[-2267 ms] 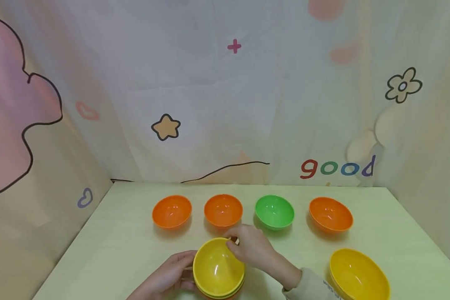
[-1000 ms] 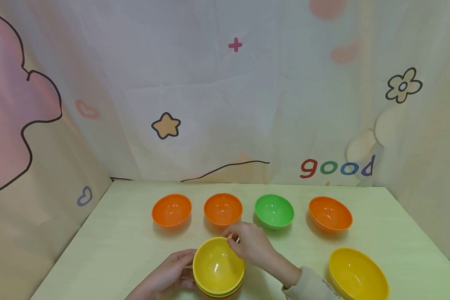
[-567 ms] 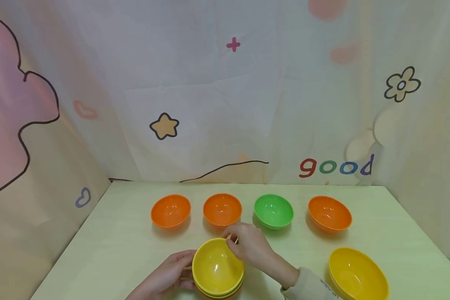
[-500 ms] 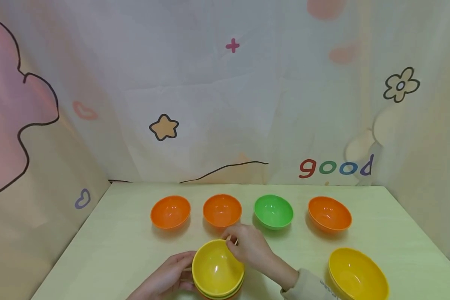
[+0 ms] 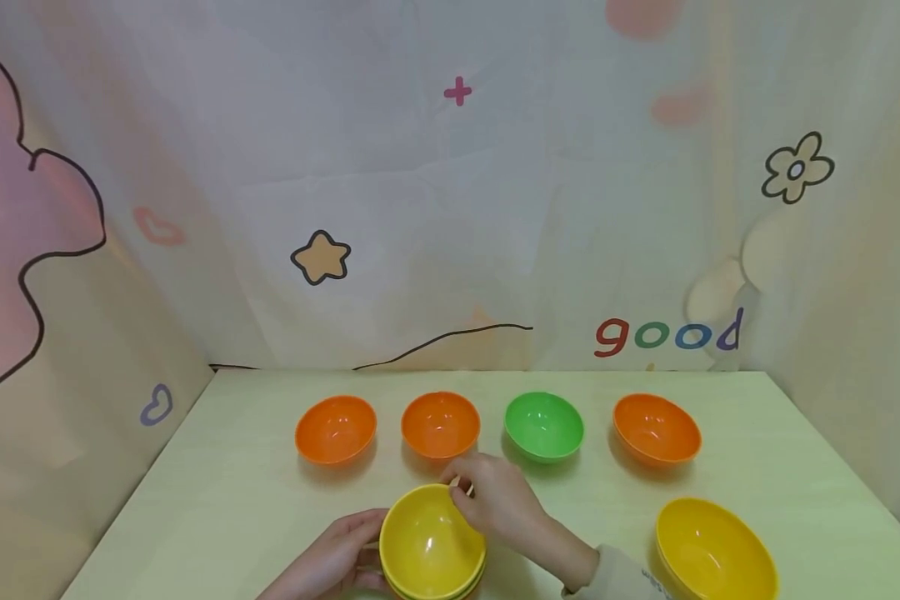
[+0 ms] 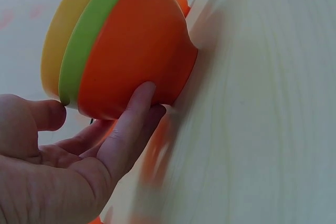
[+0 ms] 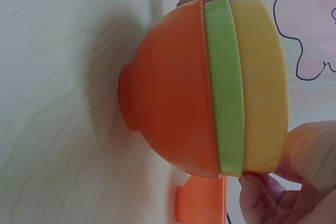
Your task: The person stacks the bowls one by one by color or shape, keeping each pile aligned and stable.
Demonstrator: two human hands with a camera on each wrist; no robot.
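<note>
A nested stack stands at the near middle of the table: a yellow bowl (image 5: 431, 542) on top, a green bowl (image 7: 224, 87) under it and an orange bowl (image 7: 170, 93) lowest. My left hand (image 5: 337, 554) holds the stack from the left. In the left wrist view its fingers (image 6: 123, 135) lie along the orange bowl's side, with the thumb by the rims. My right hand (image 5: 498, 496) pinches the yellow bowl at its far right rim, thumb on the inside. In the right wrist view its fingertips are right at the yellow and green rims.
Along the back of the table (image 5: 217, 483) stand an orange bowl (image 5: 336, 429), a second orange bowl (image 5: 440, 425), a green bowl (image 5: 543, 427) and another orange bowl (image 5: 656, 429). A larger yellow bowl (image 5: 712, 546) is at the near right. A printed curtain (image 5: 420, 208) rises behind.
Both hands keep their hold on the stack, which stays nested. The whole head view has shifted slightly, with everything a little further left and lower.
</note>
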